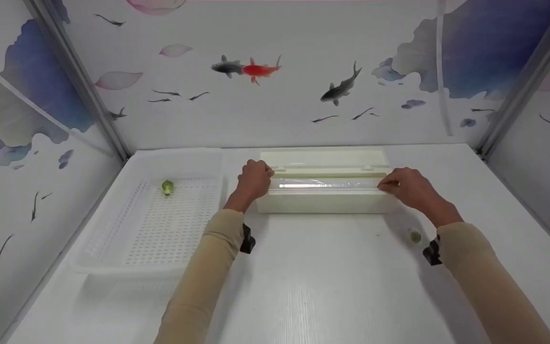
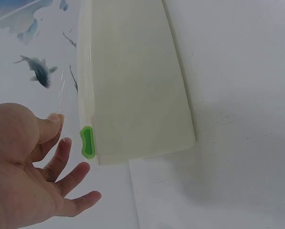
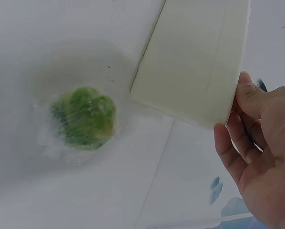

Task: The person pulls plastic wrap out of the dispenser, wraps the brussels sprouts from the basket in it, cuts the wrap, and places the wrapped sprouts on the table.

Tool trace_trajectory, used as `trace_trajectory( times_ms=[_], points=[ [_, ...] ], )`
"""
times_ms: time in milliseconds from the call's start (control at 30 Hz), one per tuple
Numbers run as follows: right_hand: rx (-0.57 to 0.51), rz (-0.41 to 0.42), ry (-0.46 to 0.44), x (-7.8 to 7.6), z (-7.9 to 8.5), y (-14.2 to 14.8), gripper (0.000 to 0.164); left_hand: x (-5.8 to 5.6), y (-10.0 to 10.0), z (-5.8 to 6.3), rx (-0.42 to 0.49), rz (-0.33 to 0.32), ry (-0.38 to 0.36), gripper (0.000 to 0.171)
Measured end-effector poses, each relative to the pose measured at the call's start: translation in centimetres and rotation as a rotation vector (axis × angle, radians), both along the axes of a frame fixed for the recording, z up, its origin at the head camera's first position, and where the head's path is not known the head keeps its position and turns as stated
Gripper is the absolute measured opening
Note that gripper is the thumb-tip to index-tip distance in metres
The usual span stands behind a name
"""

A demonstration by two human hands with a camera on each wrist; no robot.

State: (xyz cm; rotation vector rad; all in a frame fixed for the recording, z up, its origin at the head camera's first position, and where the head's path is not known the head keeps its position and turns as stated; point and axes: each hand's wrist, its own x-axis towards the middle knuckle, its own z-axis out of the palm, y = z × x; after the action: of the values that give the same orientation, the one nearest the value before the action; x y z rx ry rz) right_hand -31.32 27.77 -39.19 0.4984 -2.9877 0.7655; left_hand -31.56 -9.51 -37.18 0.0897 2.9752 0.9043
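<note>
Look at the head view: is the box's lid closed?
No, the lid stands open at the back of the box, with clear film showing.

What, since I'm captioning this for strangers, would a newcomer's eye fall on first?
Probably the red fish on the patterned far wall. Next, perhaps, the open cream cling film box on the white table, then the film-wrapped green vegetable lying nearer the head camera, to the box's right.

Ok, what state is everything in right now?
Wrap box: lid open
Clear film: exposed, spanning the box
Left hand: pinching film
Right hand: pinching at film's right edge
Tabletop vegetable: wrapped in clear film
Basket: upright, open-topped
Basket vegetable: wrapping unclear
</note>
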Motion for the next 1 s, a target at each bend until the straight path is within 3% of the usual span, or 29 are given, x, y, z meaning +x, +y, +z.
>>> trace_trajectory(
  times_ms=[267, 433, 700, 1000],
  points=[
    [0.025, -0.039, -0.003, -0.1, 0.1, -0.9, 0.025, -0.2, -0.1, 0.0, 0.046, 0.010, -0.005, 0.031],
    [0.043, -0.061, 0.112, -0.4, -0.3, -1.7, 0.021, -0.5, -0.1, -0.1, 0.044, 0.017, -0.005, 0.031],
    [0.148, 0.028, 0.325, -0.9, -1.0, -2.4, 0.013, -0.7, -0.2, -0.3, 0.081, 0.030, -0.008, 0.032],
    [0.148, 0.062, 0.468, -0.8, -2.3, -2.4, 0.007, -0.6, -0.3, -0.5, 0.099, 0.027, -0.036, 0.031]
  ],
)
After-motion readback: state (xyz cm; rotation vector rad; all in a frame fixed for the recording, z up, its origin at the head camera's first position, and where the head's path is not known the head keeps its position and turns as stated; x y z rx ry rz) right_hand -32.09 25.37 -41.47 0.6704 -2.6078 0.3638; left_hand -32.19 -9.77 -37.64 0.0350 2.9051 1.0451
